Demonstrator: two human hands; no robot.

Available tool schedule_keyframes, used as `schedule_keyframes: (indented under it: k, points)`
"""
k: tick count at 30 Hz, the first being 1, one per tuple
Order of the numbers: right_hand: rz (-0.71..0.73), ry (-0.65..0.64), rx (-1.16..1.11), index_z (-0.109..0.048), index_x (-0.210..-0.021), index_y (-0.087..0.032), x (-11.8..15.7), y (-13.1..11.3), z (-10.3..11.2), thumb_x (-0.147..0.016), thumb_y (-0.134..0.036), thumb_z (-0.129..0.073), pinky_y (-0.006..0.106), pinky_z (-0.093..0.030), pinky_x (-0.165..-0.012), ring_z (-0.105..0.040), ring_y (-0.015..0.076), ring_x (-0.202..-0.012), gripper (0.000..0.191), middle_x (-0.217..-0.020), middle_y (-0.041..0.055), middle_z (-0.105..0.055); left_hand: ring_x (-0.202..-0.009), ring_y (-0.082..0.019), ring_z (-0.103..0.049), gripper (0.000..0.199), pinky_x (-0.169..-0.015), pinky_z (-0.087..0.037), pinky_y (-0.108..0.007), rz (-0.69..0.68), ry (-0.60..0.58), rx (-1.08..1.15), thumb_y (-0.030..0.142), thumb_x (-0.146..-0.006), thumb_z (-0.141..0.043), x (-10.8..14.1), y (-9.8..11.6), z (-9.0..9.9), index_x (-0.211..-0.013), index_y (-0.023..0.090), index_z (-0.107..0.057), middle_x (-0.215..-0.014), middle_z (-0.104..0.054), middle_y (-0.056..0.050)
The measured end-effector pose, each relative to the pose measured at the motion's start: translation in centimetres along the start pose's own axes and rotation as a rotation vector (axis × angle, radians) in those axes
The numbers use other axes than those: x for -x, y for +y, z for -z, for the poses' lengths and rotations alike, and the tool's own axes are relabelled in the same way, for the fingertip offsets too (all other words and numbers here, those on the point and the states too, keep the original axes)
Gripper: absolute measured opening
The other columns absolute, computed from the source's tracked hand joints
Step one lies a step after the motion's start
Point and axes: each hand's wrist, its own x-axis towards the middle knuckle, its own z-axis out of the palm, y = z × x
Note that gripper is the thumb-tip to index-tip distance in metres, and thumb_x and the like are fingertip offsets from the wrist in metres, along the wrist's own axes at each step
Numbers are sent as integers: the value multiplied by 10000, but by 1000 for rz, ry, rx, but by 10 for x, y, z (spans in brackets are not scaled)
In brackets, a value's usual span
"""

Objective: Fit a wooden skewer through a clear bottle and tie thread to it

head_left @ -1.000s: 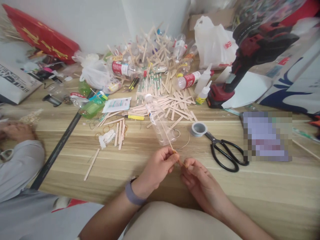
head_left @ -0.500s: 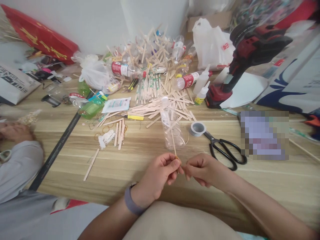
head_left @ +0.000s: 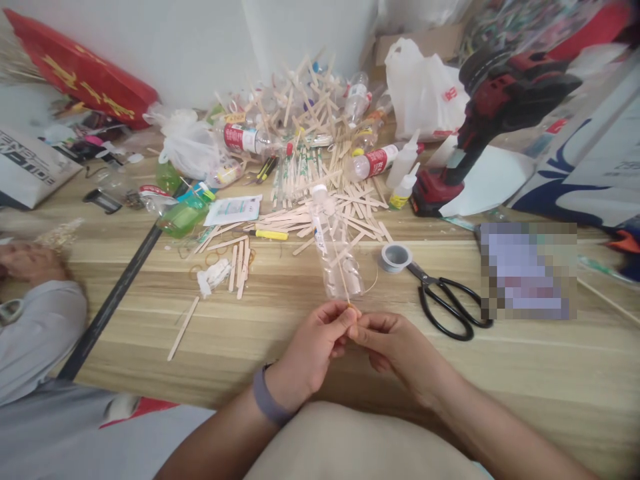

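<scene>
My left hand (head_left: 327, 333) is closed in a pinch on the lower end of a thin wooden stick (head_left: 344, 280). The stick points away from me and overlaps a clear plastic bottle (head_left: 333, 233) with a white cap. A yellowish rubber band (head_left: 354, 307) shows at the fingertips, around the stick's end as far as I can see. My right hand (head_left: 387, 337) is pinched against the left fingertips at the band; its exact grip is partly hidden. A flat craft stick (head_left: 349, 248) crosses the bottle. Whether it is fixed to the bottle I cannot tell.
Right of the bottle lie a grey tape roll (head_left: 397, 257), black-handled scissors (head_left: 447, 300) and a blurred-out phone (head_left: 527, 270). Loose craft sticks (head_left: 295, 220) and bottles are heaped behind. A red power tool (head_left: 450, 160) stands right. A co-worker's arm (head_left: 45, 320) rests at left.
My right hand has moved left, from slightly apart to touching the left fingertips. The bottle's capped end has shifted left and a little farther away. Both hands have risen slightly in view.
</scene>
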Motion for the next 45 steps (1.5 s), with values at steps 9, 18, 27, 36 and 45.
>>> schedule_keyframes:
  k: [9, 18, 27, 36, 45]
  points:
    - [28, -55, -171, -618, -591, -160, 8, 4, -10, -643, -484, -805, 216, -306, -450, -426, 43, -421, 378, -625, -14, -641, -597, -112, -457, 335, -564, -350, -242, -281, -23, -366, 434, -878, -545, 15, 3, 9, -731, 142, -621, -629, -518, 12]
    - [51, -54, -45, -585, -592, -175, 10, 5, -11, -674, -512, -773, 247, -302, -516, -415, 82, -500, 395, -583, -24, -592, -585, -125, -488, 236, -611, -375, -246, -220, 64, -318, 362, -798, -639, 12, 4, 10, -670, 167, -601, -551, -536, 28]
    - [119, -71, 114, -558, -589, -187, 11, 8, -12, -725, -535, -706, 255, -321, -551, -415, 96, -520, 402, -571, -31, -556, -498, -108, -502, 384, -510, -442, -252, -131, 31, -33, 519, -790, -637, 10, -6, 4, -915, 156, -634, -626, -544, 38]
    - [149, -47, 137, -565, -609, -189, 9, 15, -12, -720, -579, -685, 258, -343, -536, -444, 107, -504, 423, -577, -7, -588, -436, -103, -479, 324, -443, -448, -240, -114, -53, 102, 469, -787, -660, 11, -12, -2, -778, 149, -609, -525, -498, 44]
    - [213, -87, 175, -512, -610, -195, 11, 13, -9, -728, -649, -647, 248, -316, -518, -417, 103, -499, 488, -569, -13, -549, -634, -144, -533, 303, -619, -415, -257, -187, 260, -192, 421, -808, -616, 21, -1, 23, -666, 156, -652, -672, -617, -24]
